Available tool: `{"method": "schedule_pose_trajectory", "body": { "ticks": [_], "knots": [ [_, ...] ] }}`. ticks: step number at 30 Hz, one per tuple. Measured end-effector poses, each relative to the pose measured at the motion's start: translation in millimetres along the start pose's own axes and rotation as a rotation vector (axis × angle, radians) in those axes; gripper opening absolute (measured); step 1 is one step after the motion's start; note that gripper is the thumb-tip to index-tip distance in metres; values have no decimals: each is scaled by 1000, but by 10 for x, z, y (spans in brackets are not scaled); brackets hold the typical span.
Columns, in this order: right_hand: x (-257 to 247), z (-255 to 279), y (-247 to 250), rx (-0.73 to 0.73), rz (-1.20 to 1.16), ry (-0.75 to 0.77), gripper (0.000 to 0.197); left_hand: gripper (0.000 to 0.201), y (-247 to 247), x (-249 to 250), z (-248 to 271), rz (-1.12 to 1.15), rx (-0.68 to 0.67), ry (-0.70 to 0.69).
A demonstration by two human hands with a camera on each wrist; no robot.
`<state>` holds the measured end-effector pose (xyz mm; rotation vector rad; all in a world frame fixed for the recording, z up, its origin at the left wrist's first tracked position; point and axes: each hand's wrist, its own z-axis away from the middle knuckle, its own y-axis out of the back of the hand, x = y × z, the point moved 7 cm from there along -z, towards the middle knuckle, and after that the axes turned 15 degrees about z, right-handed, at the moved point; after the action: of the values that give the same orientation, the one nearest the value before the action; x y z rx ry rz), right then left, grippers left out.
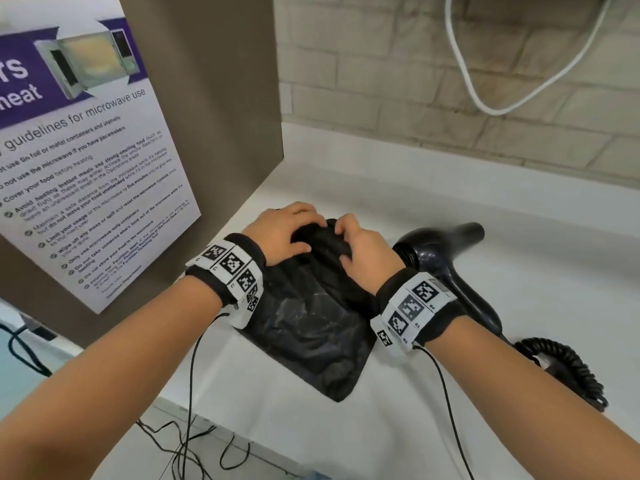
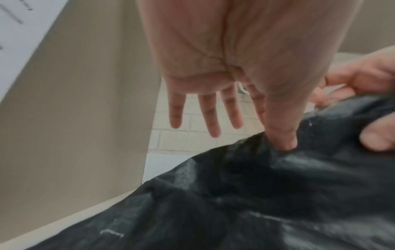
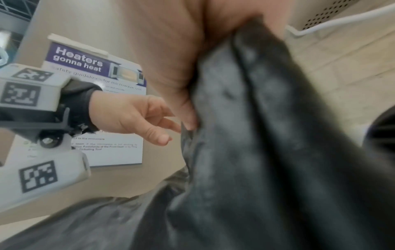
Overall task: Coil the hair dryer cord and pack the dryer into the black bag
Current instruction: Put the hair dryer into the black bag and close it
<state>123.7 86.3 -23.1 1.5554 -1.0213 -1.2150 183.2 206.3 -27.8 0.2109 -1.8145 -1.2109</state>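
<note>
Black bag: it lies flat and crumpled on the white surface, in the middle of the head view. Its far end is bunched up under both hands.
Left hand: it rests on the far end of the bag, a little left of the middle of the frame. In the left wrist view the thumb pushes into the cloth. The other fingers are straight and spread out, and they hold nothing.
Right hand: it sits just beside the left hand, on the same end of the bag. Its fingers are curled and pinch a fold of the black cloth. The right wrist view shows that fold pulled up against the palm.
Hair dryer: it is dark and lies on the surface at the right of the bag, outside it. Its nozzle points to the upper right of the frame.
Cord: it is a black curly cord. It lies in a loose bunch at the lower right, past the dryer handle.
Poster: a sign about microwave use hangs on the brown panel at the upper left.
White cable: it hangs in a loop on the brick wall at the upper right.
</note>
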Motion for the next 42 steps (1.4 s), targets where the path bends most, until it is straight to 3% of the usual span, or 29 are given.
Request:
{"method": "schedule_pose_trajectory", "body": {
  "ticks": [4, 7, 9, 13, 15, 20, 22, 24, 26, 28, 30, 32, 33, 34, 36, 37, 38, 40, 42],
  "knots": [
    [73, 119, 162, 32, -101, 13, 36, 14, 28, 154, -38, 69, 34, -34],
    [50, 201, 273, 54, -118, 124, 32, 29, -8, 314, -51, 135, -20, -53],
    [59, 225, 330, 80, -117, 159, 29, 27, -24, 407, -68, 126, -51, -75],
    [225, 255, 476, 245, -252, 31, 20, 13, 213, 574, -106, 158, 144, -213],
    [361, 241, 460, 263, -326, -72, 34, 12, 312, 664, -95, 178, 213, -276],
    [554, 222, 199, -108, -18, -339, 61, 18, 364, 902, -79, 214, 235, -394],
    [520, 230, 71, -294, -88, -376, 65, 23, 403, 971, -62, 222, 300, -432],
    [444, 273, -42, -462, -273, -430, 50, 27, 435, 1029, -16, 213, 356, -457],
    [374, 282, -51, -453, -478, -447, 27, 26, 427, 1040, 44, 217, 376, -459],
    [390, 195, 68, -233, -525, -392, 15, 23, 370, 1031, 107, 261, 288, -403],
    [448, 138, 229, 20, -501, -339, 32, 23, 189, 939, 158, 276, -3, -172],
    [426, 151, 365, 162, -491, -269, 45, 20, -41, 806, 282, 289, -319, 107],
    [391, 170, 413, 201, -475, -219, 47, 22, -68, 771, 325, 314, -333, 148],
    [344, 200, 461, 224, -458, -181, 47, 26, -19, 749, 325, 334, -237, 132],
    [266, 265, 546, 253, -450, -131, 48, 26, 191, 664, 286, 256, 89, 68],
    [239, 290, 569, 257, -454, -114, 49, 23, 244, 611, 273, 134, 169, 76],
    [209, 316, 589, 245, -457, -100, 50, 21, 241, 550, 265, -30, 157, 131],
    [168, 350, 594, 189, -457, -84, 50, 20, 175, 353, 252, -356, -15, 283],
    [122, 382, 583, 102, -450, -63, 48, 32, 130, 188, 248, -584, -161, 384]
  ]
}}
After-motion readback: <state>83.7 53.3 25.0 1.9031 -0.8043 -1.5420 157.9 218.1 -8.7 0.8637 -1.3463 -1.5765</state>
